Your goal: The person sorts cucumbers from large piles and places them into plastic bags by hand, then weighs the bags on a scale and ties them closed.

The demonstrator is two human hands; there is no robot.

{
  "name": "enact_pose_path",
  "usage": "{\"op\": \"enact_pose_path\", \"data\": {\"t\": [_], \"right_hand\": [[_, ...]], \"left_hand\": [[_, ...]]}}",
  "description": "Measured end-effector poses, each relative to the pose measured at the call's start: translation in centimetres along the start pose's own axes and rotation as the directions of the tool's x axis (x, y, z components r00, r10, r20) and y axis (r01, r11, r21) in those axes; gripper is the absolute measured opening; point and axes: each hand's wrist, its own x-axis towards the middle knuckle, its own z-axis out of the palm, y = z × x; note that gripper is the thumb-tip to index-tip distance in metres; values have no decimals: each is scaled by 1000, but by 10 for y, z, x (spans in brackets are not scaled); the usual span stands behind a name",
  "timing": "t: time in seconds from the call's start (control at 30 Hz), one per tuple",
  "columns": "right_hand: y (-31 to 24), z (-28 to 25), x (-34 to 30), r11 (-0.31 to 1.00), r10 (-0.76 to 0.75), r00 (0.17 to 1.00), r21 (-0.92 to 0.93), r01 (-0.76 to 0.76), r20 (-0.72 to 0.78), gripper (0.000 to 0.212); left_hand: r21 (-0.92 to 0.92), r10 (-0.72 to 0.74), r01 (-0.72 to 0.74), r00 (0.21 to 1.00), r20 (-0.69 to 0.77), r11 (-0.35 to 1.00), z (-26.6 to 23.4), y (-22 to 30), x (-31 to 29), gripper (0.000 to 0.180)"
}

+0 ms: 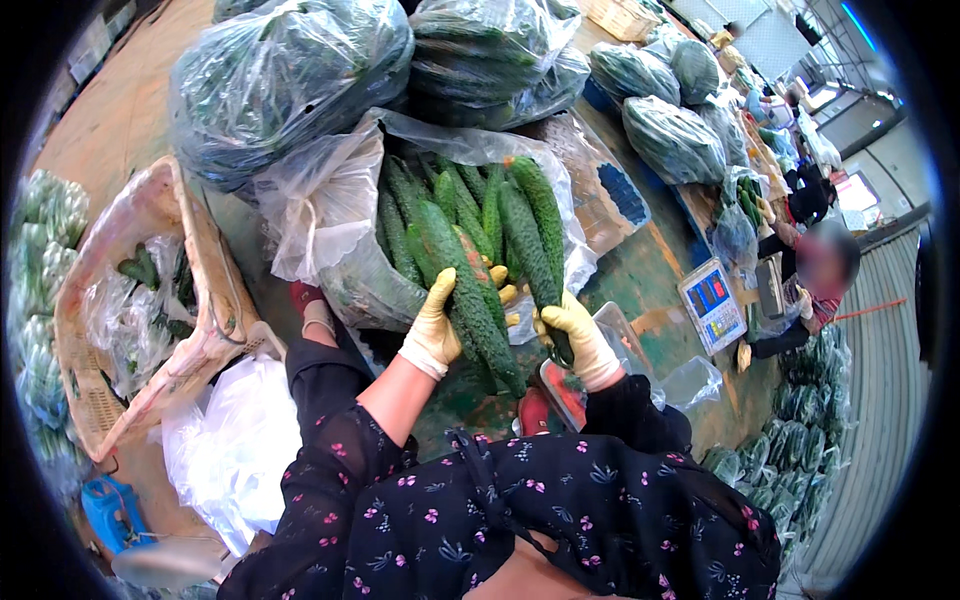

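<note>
My left hand (432, 328), in a pale yellow glove, is closed round long dark green cucumbers (482, 325) that slant toward me. Its fingertips show on their far side; how many it holds I cannot tell. My right hand (583, 338), gloved alike, grips the near end of another cucumber (526, 235), which points away from me. Both hands are at the near side of an opened clear plastic bag (335, 205). More cucumbers (402, 235) lie lengthwise inside it, partly hidden by the held ones.
Full plastic bags (290, 85) stand beyond the open one. At left is a crate (180, 215) with cucumbers and plastic, beside white bags (245, 435). A scale (712, 308) stands at right, near another person (825, 275). Bagged produce (800, 430) is stacked at lower right.
</note>
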Motion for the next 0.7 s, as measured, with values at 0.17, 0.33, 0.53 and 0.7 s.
{"op": "enact_pose_path", "data": {"t": [0.17,0.33,0.53,0.7], "right_hand": [[-2,46,-25,868,-312,937,-448,213,-158,63],[-20,74,-49,764,-436,876,-600,239,-206,47],[-43,90,-83,366,-572,811,-847,386,122,54],[-44,85,-93,334,-486,869,-898,285,95,72]], "left_hand": [[-25,111,-111,994,-8,993,-5,-8,-9,62],[-54,111,-108,992,57,993,3,-5,-17,61],[5,35,-36,991,128,999,3,-9,-24,67],[220,-7,-37,981,195,975,37,-7,-38,76]]}}
